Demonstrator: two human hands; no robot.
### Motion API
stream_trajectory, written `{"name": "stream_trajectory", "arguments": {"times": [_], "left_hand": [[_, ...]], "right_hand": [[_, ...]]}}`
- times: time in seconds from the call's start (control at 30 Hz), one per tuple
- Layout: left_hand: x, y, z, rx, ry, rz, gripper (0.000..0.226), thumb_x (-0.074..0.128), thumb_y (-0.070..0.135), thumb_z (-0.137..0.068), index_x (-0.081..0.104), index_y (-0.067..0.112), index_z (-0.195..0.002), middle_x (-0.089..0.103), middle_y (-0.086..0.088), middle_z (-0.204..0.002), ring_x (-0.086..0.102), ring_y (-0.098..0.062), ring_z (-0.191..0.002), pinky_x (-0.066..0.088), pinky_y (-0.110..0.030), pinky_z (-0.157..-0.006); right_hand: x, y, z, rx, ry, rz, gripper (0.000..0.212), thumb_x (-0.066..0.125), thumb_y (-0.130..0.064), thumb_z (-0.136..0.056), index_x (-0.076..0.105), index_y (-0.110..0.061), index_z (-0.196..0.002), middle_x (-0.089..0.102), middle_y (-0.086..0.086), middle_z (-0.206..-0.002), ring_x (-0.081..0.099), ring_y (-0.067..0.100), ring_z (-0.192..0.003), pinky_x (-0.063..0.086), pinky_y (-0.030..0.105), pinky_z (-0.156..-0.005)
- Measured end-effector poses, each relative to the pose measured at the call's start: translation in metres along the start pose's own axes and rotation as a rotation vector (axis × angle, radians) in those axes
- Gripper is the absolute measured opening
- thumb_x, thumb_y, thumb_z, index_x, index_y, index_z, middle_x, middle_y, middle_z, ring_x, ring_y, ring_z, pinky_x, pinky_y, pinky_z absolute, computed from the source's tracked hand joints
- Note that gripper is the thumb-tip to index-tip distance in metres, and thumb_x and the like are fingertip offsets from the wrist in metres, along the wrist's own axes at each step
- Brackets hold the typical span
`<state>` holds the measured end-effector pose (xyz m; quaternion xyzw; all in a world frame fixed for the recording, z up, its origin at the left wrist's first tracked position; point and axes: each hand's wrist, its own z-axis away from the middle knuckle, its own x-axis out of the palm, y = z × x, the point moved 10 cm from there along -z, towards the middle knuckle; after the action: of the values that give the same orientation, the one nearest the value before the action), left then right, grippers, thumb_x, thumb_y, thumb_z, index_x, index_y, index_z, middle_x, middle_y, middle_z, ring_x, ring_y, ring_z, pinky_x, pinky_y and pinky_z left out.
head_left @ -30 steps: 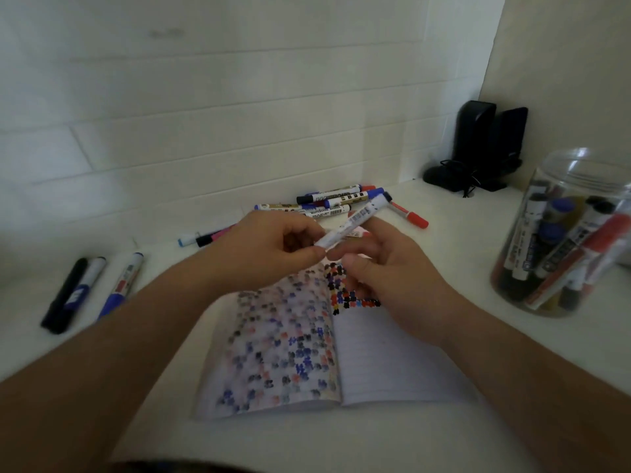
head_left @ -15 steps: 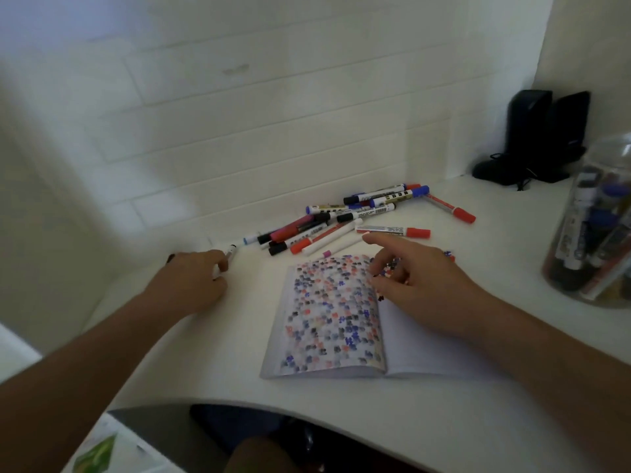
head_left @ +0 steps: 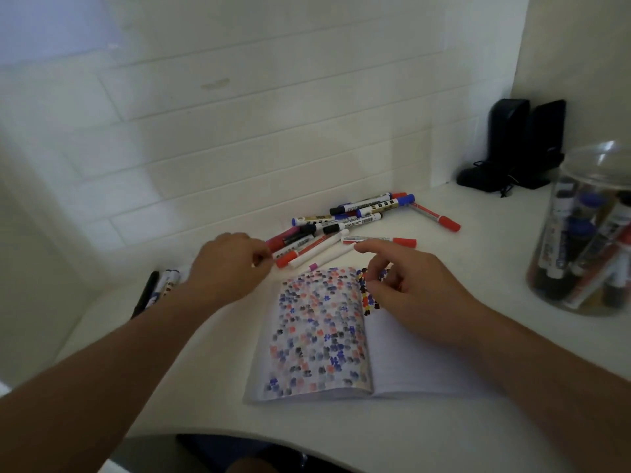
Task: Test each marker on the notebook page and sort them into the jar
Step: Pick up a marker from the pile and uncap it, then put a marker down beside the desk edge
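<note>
An open notebook (head_left: pixel 409 367) lies on the white desk, its left page full of coloured test blots. Behind it sprawls a pile of markers (head_left: pixel 341 223), and a red-capped marker (head_left: pixel 379 239) lies alone just in front of the pile. My left hand (head_left: pixel 225 268) reaches to the pile's left end, its fingertips at a red-capped marker (head_left: pixel 290 258); no grip shows. My right hand (head_left: pixel 406 285) rests on the notebook's top edge with the index finger stretched toward the lone marker, holding nothing. The clear jar (head_left: pixel 587 186) at the right holds several markers.
Three markers (head_left: pixel 157 288) lie apart at the far left, partly behind my left forearm. Two black speakers (head_left: pixel 522 141) stand in the back right corner. The tiled wall runs close behind the pile. The desk's curved front edge (head_left: pixel 239 433) is near my body.
My left hand laid the white marker at the far left and has moved right to the pile. My right hand stays on the notebook. The camera has swung left.
</note>
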<state>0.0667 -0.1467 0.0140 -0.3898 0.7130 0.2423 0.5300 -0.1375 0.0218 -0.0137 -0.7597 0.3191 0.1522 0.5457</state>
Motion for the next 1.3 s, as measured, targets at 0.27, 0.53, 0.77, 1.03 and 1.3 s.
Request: {"name": "stream_trajectory", "arguments": {"times": [0.27,0.53,0.77,1.03,1.3], "left_hand": [[0.041,0.076,-0.045,0.085,-0.199,-0.086,0.028,0.057,0.056,-0.092,0.072,0.034,-0.099,0.064,0.009,-0.093,0.059,-0.012,-0.082,0.055,-0.036,-0.078],[-0.049,0.118,-0.019,0.196,0.077,0.381,0.017,0.036,0.035,-0.108,0.047,0.023,-0.105,0.062,0.003,-0.084,0.058,-0.019,-0.071,0.051,-0.044,-0.064],[-0.019,0.202,0.019,0.635,-0.161,0.626,0.021,0.038,0.032,-0.11,0.058,0.029,-0.112,0.065,0.014,-0.097,0.061,-0.002,-0.089,0.05,-0.028,-0.078],[0.004,0.191,0.016,0.635,-0.212,0.884,0.021,0.045,0.023,-0.109,0.065,0.023,-0.113,0.072,0.013,-0.095,0.069,-0.01,-0.094,0.055,-0.039,-0.084],[0.017,0.15,0.001,0.422,-0.268,0.868,0.014,0.047,0.046,-0.103,0.044,0.037,-0.112,0.06,0.012,-0.081,0.055,0.001,-0.07,0.046,-0.021,-0.063]], "right_hand": [[-0.014,0.003,0.002,0.01,0.057,0.006,0.054,0.061,-0.007,-0.096,0.055,-0.041,-0.138,0.064,-0.017,-0.093,0.06,0.008,-0.061,0.05,0.017,-0.06],[-0.029,0.018,-0.001,0.133,0.139,-0.111,0.02,0.066,-0.05,-0.091,0.069,-0.038,-0.107,0.07,-0.01,-0.08,0.066,0.009,-0.068,0.056,0.023,-0.063],[-0.022,0.013,0.002,0.201,0.148,-0.597,0.043,0.045,-0.059,-0.093,0.073,-0.032,-0.112,0.06,0.006,-0.071,0.054,0.02,-0.064,0.048,0.031,-0.056],[-0.001,0.021,-0.002,0.231,0.05,-0.612,0.028,0.043,-0.035,-0.107,0.068,-0.03,-0.117,0.056,0.006,-0.066,0.051,0.024,-0.061,0.042,0.03,-0.049],[-0.02,0.026,-0.003,0.282,0.108,-0.679,0.028,0.047,-0.031,-0.105,0.066,-0.022,-0.086,0.057,0.01,-0.067,0.051,0.023,-0.056,0.041,0.029,-0.048]]}}
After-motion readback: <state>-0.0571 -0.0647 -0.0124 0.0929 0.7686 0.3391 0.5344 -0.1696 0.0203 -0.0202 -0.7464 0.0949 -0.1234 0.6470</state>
